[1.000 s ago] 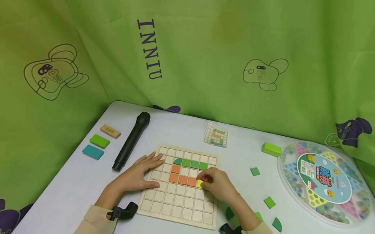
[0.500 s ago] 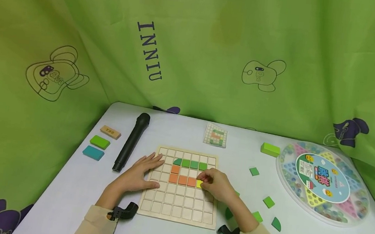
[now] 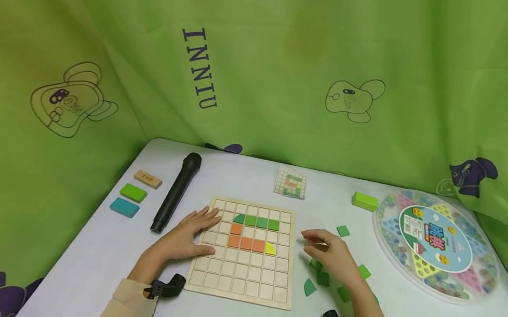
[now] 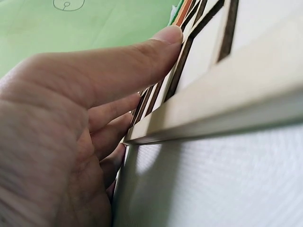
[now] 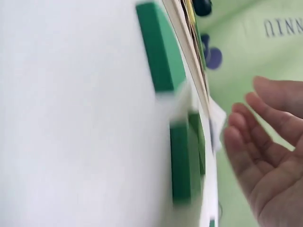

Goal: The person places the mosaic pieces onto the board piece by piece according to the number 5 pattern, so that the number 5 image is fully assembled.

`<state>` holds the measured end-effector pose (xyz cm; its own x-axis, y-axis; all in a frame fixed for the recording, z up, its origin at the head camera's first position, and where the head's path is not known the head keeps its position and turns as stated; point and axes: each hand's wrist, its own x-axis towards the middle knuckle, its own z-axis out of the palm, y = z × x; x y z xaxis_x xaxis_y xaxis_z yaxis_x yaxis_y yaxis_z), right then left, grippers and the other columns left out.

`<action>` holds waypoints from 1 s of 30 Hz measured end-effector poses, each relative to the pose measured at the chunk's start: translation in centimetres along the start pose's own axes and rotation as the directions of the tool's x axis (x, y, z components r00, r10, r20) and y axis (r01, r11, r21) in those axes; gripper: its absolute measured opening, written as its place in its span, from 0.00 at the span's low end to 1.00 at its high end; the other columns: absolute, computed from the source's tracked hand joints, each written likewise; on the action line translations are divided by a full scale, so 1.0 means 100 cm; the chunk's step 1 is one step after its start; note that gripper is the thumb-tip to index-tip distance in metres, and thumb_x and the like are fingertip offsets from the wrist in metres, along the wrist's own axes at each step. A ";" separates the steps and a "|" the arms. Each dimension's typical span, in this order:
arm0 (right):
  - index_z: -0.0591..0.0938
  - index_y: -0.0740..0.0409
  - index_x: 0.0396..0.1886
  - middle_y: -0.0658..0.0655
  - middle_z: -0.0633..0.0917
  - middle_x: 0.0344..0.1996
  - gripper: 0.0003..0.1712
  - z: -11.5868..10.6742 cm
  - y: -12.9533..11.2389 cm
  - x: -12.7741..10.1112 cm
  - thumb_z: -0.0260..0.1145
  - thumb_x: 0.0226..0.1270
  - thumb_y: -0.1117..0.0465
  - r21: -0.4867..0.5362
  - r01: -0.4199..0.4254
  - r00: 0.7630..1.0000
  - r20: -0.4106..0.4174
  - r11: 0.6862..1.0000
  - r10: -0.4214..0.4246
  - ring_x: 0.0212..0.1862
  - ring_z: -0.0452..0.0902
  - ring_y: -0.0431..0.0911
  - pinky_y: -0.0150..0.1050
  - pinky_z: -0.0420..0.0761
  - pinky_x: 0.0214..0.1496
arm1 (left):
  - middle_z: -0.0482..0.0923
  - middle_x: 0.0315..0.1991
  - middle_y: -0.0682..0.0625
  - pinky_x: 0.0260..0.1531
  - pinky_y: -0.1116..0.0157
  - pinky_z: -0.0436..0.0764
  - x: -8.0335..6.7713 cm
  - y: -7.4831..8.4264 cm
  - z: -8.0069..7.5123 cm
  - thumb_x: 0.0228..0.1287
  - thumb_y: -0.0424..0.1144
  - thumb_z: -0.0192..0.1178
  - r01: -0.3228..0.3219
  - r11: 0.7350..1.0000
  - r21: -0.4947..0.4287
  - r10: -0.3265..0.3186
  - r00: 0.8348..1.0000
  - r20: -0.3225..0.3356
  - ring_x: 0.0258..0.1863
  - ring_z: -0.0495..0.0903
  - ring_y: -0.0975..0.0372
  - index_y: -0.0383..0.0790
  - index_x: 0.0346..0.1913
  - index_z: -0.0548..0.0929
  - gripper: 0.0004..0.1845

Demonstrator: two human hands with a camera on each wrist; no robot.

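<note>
A wooden grid board (image 3: pixel 239 285) lies mid-table, with a row of green tiles (image 3: pixel 256 222), several orange tiles (image 3: pixel 246 243) and a yellow tile (image 3: pixel 270 248) set in its squares. My left hand (image 3: pixel 186 234) rests on the board's left edge, fingers spread; in the left wrist view the thumb (image 4: pixel 156 49) lies over the rim. To the right of the board, my right hand (image 3: pixel 332 254) hovers over loose green pieces, its fingers loosely bent and holding nothing. Below it are a green quarter-round piece (image 3: pixel 310 288) and a dark green square tile (image 3: pixel 323 279).
A pattern card (image 3: pixel 291 182) lies behind the board. Left of it are a black microphone (image 3: pixel 177 191) and green (image 3: pixel 133 193), blue (image 3: pixel 124 207) and wooden (image 3: pixel 148 179) blocks. At right sit a light green block (image 3: pixel 364 201) and a round marble-game box (image 3: pixel 381 241).
My right hand has let go of the yellow tile, which stays in its square, and moved right off the board to the loose green pieces. My left hand stays put.
</note>
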<state>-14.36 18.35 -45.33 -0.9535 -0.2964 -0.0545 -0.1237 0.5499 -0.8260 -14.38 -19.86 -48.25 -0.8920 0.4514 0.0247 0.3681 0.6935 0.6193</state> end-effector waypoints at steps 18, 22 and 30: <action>0.83 0.55 0.44 0.51 0.80 0.38 0.14 0.002 0.017 -0.025 0.70 0.56 0.65 -0.244 -0.080 0.994 -0.088 0.967 0.060 0.37 0.73 0.41 0.33 0.76 0.38 | 0.55 0.73 0.45 0.72 0.44 0.46 0.003 0.003 -0.001 0.49 0.57 0.69 -0.012 1.000 0.013 0.012 1.000 -0.006 0.74 0.48 0.47 0.41 0.69 0.66 0.45; 0.83 0.56 0.45 0.52 0.80 0.38 0.16 0.003 0.015 -0.024 0.71 0.55 0.64 -0.250 -0.088 0.992 -0.106 0.964 0.064 0.38 0.74 0.42 0.34 0.77 0.38 | 0.55 0.73 0.45 0.72 0.44 0.46 0.003 0.001 -0.001 0.50 0.57 0.68 -0.020 1.000 0.009 0.020 1.000 -0.010 0.74 0.48 0.48 0.41 0.69 0.66 0.45; 0.81 0.57 0.42 0.53 0.79 0.37 0.13 0.004 0.015 -0.025 0.70 0.56 0.65 -0.269 -0.081 0.990 -0.133 0.960 0.046 0.38 0.75 0.43 0.37 0.78 0.41 | 0.55 0.74 0.45 0.72 0.45 0.45 0.004 0.001 -0.001 0.50 0.56 0.68 -0.013 1.000 0.002 0.013 1.000 0.005 0.75 0.47 0.48 0.41 0.70 0.66 0.45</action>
<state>-12.05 19.55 -46.65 -0.9862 -0.1644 -0.0177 -0.1155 0.7617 -0.6375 -14.73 -19.62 -48.10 -0.8859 0.4629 0.0288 0.3800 0.6888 0.6175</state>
